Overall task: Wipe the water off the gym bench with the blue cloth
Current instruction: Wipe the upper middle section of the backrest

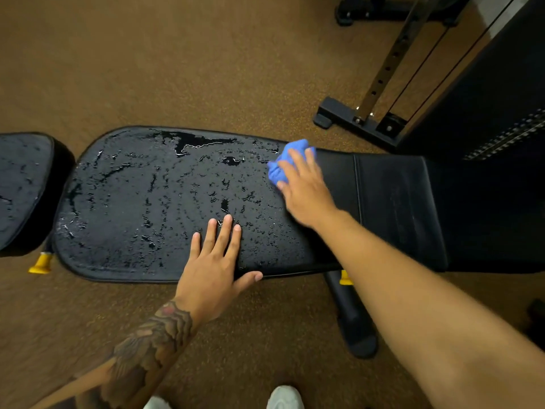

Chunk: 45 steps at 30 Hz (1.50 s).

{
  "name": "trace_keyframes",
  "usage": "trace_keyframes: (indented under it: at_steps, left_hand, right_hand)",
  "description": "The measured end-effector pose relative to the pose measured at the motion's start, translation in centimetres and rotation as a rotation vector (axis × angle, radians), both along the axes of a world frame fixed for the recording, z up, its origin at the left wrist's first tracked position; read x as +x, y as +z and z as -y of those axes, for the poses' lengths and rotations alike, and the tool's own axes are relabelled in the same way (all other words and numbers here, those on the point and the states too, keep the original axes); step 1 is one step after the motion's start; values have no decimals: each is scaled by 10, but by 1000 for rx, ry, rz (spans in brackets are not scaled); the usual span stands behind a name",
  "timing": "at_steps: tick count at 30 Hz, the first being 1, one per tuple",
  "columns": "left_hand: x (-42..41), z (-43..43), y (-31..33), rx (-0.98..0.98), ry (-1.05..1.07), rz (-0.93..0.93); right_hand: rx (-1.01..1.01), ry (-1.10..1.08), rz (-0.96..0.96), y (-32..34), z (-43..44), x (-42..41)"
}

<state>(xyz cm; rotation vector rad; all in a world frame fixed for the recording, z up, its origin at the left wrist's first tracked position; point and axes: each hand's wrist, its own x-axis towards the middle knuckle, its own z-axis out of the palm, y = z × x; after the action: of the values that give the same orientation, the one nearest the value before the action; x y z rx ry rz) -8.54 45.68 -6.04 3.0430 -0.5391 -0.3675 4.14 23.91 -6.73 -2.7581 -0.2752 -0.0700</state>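
The black padded gym bench (pixel 389 202) runs left to right across the view. Its long back pad is covered with beads and puddles of water (pixel 165 184) from the left end to about the middle; the part to the right looks dry. My right hand (pixel 305 188) presses the bunched blue cloth (pixel 284 163) flat onto the pad near its far edge, at the boundary between wet and dry. My left hand (pixel 216 261) lies flat on the pad's near edge, fingers spread, thumb hooked over the side, holding nothing.
A separate wet seat pad (pixel 20 184) sits at the far left, with a yellow knob (pixel 41 263) below the gap. A black machine frame with a holed upright (pixel 380 81) stands behind on the right. Brown speckled floor surrounds the bench. My shoes (pixel 284 397) show at the bottom.
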Motion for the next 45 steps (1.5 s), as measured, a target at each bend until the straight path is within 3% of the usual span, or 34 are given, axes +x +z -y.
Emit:
trace_keyframes:
  at_steps: [4, 6, 10, 13, 15, 22, 27, 32, 36, 40, 45]
  left_hand:
    - [1, 0, 1, 2, -2, -9]
    - [1, 0, 1, -2, 2, -5]
    - [0, 1, 1, 12, -6, 10]
    - [0, 0, 0, 8, -6, 3]
    - [0, 0, -1, 3, -3, 0]
    - [2, 0, -3, -17, -10, 9]
    - [1, -1, -3, -10, -11, 18]
    - [1, -1, -2, -16, -16, 25]
    - [2, -1, -2, -20, -19, 12]
    - [2, -1, -2, -37, -14, 0]
    - [1, -1, -2, -46, -11, 15]
  right_hand:
    - [-37, 302, -28, 4, 8, -98]
    - [-53, 325, -38, 3, 36, -119]
    - [-62, 62, -38, 1, 74, -86]
    - [-26, -135, -41, 2, 55, -43]
    - [-17, -156, -23, -1, 31, -34]
    - [-73, 260, -13, 1, 13, -155]
    - [-63, -2, -11, 2, 71, -148]
    - [-3, -191, -5, 0, 26, -85]
    - [-23, 89, 12, 0, -18, -116]
    - [-60, 339, -37, 4, 19, -157]
    - [-5, -27, -35, 5, 58, -94]
